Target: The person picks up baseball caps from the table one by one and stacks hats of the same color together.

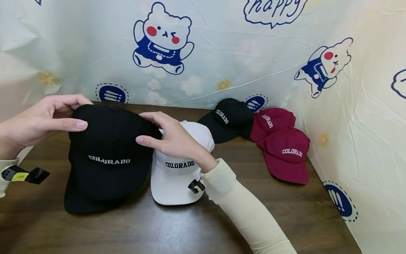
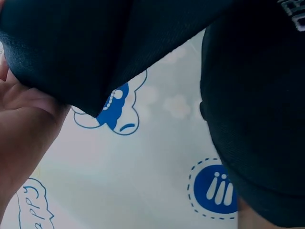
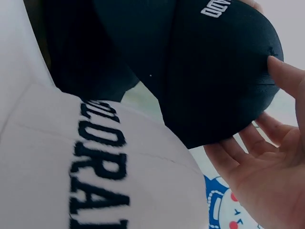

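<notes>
Head view: closest to the person, a black fabric baseball cap (image 1: 79,206) sits on the brown wood-grain worktop (image 1: 152,229), mostly covered by a second black fabric cap with white "COLORADO" lettering (image 1: 111,144) held over it. The held cap's long axis runs from crown to brim, with the brim towards the person, roughly in line with the lower cap. Whether the two caps touch, I cannot tell. The left grip (image 1: 60,118) and the right grip (image 1: 172,135) both pinch the held cap, one at each side of its crown, about equally near. The lower cap lying beneath it seems the relation that matters most. Just to the right stands a white fabric cap with black lettering (image 1: 174,176), partly behind the right forearm. Farther right are two maroon fabric caps (image 1: 285,155), overlapping, with another black cap (image 1: 233,116) beside them, before the bear-printed backdrop sheet (image 1: 206,46).
</notes>
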